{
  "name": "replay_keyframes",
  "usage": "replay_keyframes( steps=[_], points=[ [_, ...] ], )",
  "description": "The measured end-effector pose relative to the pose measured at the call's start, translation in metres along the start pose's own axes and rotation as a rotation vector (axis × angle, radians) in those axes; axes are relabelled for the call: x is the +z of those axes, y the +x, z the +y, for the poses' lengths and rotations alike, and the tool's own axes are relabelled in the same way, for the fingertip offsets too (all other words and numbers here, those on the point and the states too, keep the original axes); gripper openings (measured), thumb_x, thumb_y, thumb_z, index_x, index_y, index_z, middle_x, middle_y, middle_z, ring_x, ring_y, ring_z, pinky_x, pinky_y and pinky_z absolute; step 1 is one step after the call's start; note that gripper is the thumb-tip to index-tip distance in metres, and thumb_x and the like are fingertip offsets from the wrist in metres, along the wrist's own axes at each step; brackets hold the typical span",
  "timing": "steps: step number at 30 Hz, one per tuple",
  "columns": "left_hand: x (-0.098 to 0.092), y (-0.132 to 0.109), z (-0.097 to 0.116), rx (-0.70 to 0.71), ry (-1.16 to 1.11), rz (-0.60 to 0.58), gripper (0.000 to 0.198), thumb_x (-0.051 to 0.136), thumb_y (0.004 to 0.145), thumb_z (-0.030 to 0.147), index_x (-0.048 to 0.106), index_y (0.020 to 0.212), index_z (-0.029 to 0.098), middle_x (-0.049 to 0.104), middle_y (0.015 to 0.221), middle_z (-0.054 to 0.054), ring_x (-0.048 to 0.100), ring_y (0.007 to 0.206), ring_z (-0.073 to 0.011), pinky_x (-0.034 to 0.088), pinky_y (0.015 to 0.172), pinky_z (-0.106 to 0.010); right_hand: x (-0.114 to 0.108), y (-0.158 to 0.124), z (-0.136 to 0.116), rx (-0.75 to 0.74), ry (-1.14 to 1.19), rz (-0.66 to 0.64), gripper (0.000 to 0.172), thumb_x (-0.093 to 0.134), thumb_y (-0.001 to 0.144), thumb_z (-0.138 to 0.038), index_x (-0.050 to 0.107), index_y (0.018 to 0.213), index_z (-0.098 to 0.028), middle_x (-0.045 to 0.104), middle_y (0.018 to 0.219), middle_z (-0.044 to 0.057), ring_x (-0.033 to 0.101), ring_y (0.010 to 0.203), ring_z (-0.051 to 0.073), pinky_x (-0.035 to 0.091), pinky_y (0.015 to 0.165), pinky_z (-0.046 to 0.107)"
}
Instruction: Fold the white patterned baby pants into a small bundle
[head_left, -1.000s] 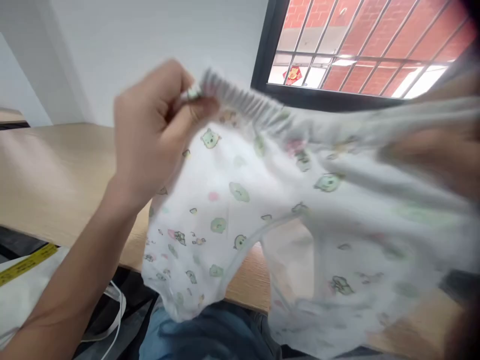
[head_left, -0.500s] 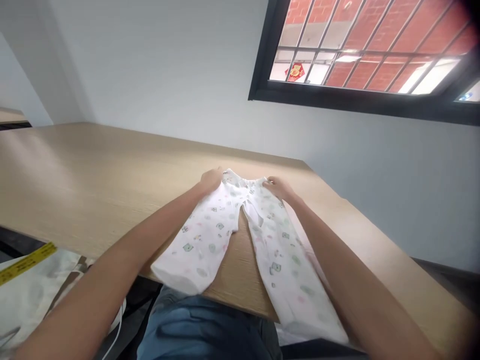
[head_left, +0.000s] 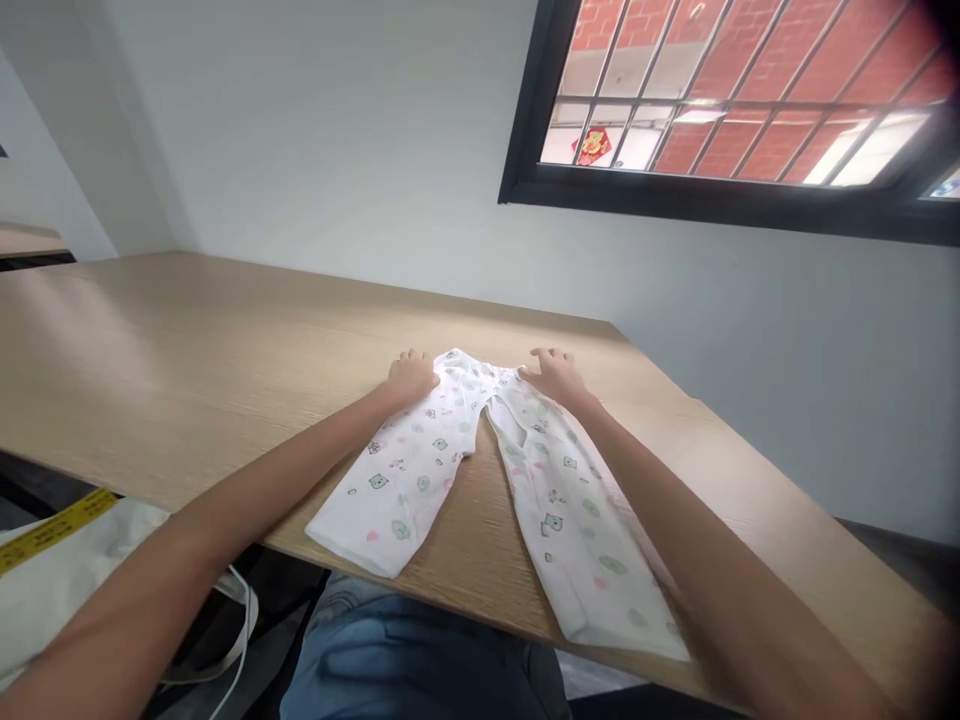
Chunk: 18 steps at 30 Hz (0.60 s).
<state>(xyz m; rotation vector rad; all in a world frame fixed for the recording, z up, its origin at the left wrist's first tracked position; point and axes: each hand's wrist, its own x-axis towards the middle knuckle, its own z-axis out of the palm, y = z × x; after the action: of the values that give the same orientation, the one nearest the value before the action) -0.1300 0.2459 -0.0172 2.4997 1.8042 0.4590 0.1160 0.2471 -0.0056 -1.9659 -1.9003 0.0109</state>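
Small white baby trousers (head_left: 450, 455) with green and pink animal prints lie flat on the wooden table (head_left: 187, 360), waistband away from me, legs spread toward me. My left hand (head_left: 411, 375) rests palm down on the left end of the waistband, fingers stretched out. At the waistband's right end my right hand (head_left: 551, 373) lies flat too, fingers spread. Both trouser legs reach the near table edge.
A white bag (head_left: 60, 570) with a yellow strip and a loop handle sits below the table at the left. My blue-jeaned lap (head_left: 405, 660) shows under the near edge. A wall and a barred window (head_left: 735, 100) stand behind the table.
A second ago I held the trousers up close by the waistband. Since then they were laid on the table, and my hands went from gripping the waistband to lying flat on it.
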Motion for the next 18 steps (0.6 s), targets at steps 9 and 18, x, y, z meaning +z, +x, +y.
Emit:
replay_keyframes(
  steps=[9,18],
  points=[
    [-0.004,-0.055,0.004,0.427,-0.139,-0.047,0.032,0.032,0.092,0.030,0.060,0.097,0.015,0.059,0.104,-0.006,0.055,0.095,-0.0165,0.044,0.082,-0.027,0.035,-0.043,-0.096,-0.643,0.173,-0.367,0.044,0.014,0.094,-0.027,0.040,0.129,-0.023,0.047,0.131,0.001,0.046,0.115,0.015,0.035,0.097,0.031],
    [-0.022,-0.197,0.000,0.516,-0.085,-0.225,0.051,0.022,0.095,0.041,0.016,0.141,0.020,0.020,0.145,-0.003,0.017,0.134,-0.0208,0.020,0.109,-0.041,0.070,-0.003,-0.099,-0.484,0.079,-0.290,0.041,0.024,0.091,-0.022,0.041,0.128,-0.016,0.035,0.139,0.011,0.027,0.128,0.027,0.020,0.103,0.047]
  ],
)
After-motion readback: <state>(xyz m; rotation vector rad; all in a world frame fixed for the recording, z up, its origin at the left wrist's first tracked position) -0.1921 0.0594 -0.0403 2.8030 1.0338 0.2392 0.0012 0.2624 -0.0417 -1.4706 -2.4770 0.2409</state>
